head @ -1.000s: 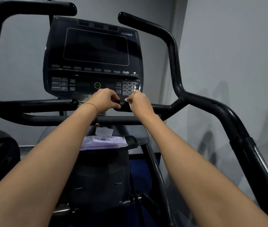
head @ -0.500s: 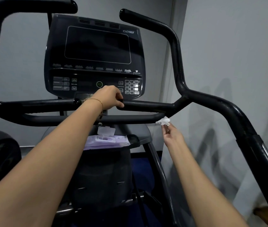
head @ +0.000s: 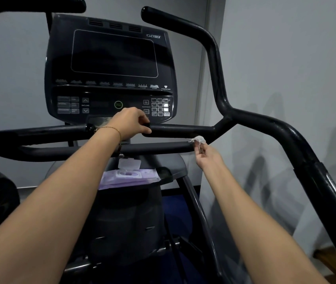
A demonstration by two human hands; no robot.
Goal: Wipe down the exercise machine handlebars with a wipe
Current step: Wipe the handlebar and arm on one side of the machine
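Note:
My left hand [head: 130, 123] grips the end of the black upper crossbar [head: 183, 130] just under the console. A small crumpled white wipe [head: 198, 139] is pinched in the fingertips of my right hand [head: 206, 154], at the right end of the lower padded handlebar [head: 152, 148]. The wipe touches that bar's tip, close to where the tall right handlebar [head: 216, 64] branches off.
The dark console [head: 111, 68] with buttons fills the centre. A purple wipes packet [head: 130, 176] with its lid flipped up lies on the tray [head: 167, 174] below the bars. A long black side rail [head: 310, 160] slopes down at right; a grey wall stands close behind.
My right hand left the upper bar beside my left hand and carried the wipe down and right to the lower bar's end. My left hand kept its grip.

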